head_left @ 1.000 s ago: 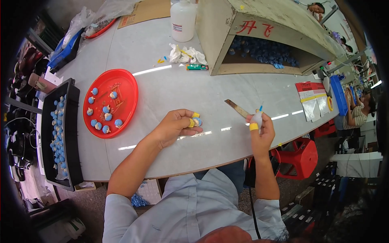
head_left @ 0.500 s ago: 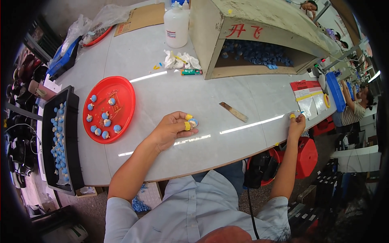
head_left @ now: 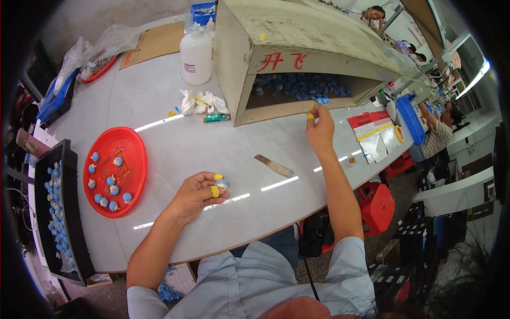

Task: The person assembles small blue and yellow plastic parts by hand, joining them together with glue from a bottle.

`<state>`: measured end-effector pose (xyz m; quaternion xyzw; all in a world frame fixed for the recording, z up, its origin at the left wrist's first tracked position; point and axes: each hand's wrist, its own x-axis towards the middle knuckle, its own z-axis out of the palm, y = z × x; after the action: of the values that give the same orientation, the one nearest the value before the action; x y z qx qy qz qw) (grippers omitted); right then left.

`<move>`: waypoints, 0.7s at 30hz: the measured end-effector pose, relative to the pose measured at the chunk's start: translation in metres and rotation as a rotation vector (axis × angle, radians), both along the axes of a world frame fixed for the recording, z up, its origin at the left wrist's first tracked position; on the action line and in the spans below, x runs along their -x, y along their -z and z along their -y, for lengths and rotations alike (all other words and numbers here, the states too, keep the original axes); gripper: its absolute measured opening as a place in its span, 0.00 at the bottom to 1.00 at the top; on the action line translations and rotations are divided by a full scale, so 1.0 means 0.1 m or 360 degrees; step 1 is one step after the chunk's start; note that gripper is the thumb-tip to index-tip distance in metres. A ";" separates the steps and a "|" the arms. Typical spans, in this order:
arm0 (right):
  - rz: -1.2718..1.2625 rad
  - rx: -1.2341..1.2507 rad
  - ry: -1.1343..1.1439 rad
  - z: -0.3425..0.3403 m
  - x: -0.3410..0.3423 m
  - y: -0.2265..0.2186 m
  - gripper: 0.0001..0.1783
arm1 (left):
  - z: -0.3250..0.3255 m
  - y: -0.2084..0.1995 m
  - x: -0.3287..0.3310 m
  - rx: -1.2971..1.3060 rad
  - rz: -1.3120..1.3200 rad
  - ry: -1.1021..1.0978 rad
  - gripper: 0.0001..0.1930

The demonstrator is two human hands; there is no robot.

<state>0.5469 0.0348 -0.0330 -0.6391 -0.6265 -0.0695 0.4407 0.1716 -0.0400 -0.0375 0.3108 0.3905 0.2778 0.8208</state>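
Note:
Thumb and fingers of my left hand point(head_left: 190, 198), with yellow tape on the tips, are closed on a small blue-and-beige round piece point(head_left: 222, 185) above the table. My right hand point(head_left: 321, 130) is raised in front of the open box point(head_left: 241, 80), its yellow-taped fingertips pinched together. Whatever sits between them, if anything, is too small to make out. Inside the box lies a heap of small blue pieces point(head_left: 305, 85). Similar blue-and-beige round pieces point(head_left: 118, 161) rest apart on a red plate point(head_left: 135, 143) to the left.
A flat worn blade point(head_left: 273, 165) lies mid-table. Far left stands a black tray point(head_left: 81, 250) of blue pieces. A white bottle point(head_left: 195, 56) and crumpled tissue point(head_left: 202, 102) are at the back. To the right are a small amber thing point(head_left: 351, 160), a red-and-white packet point(head_left: 366, 127) and a tape roll point(head_left: 399, 134).
My right hand has moved from the table's right side, near the small amber thing, to the box opening. My left hand still holds the round piece. The view has shifted.

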 end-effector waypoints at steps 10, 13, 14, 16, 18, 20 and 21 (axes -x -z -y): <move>0.0380 0.0635 0.0432 -0.84 -0.21 0.19 0.22 | -0.02 0.04 -0.04 0.0003 0.0032 -0.0010 0.12; 0.0217 0.0389 0.0347 -0.70 -0.23 0.29 0.21 | -0.01 0.07 -0.04 -0.0020 0.0043 -0.0024 0.12; 0.0099 0.0387 0.0311 -0.63 -0.24 0.32 0.20 | -0.01 0.07 -0.04 -0.0016 0.0049 -0.0036 0.12; -0.0009 0.0386 0.0268 -0.46 -0.20 0.32 0.18 | -0.02 0.07 -0.05 -0.0029 0.0039 -0.0028 0.12; -0.0126 0.0633 0.0290 -0.28 -0.16 0.30 0.16 | -0.03 0.07 -0.05 -0.0029 0.0037 -0.0042 0.12; -0.0213 0.0634 0.0253 -0.19 -0.19 0.32 0.16 | -0.03 0.06 -0.06 -0.0035 0.0026 -0.0051 0.11; -0.0301 0.0633 0.0222 -0.14 -0.20 0.32 0.16 | -0.04 0.07 -0.08 -0.0036 0.0027 -0.0063 0.11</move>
<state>0.5672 0.0491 -0.0647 -0.7589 -0.5380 0.0853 0.3569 0.1796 -0.0362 -0.0442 0.3099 0.3864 0.3010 0.8149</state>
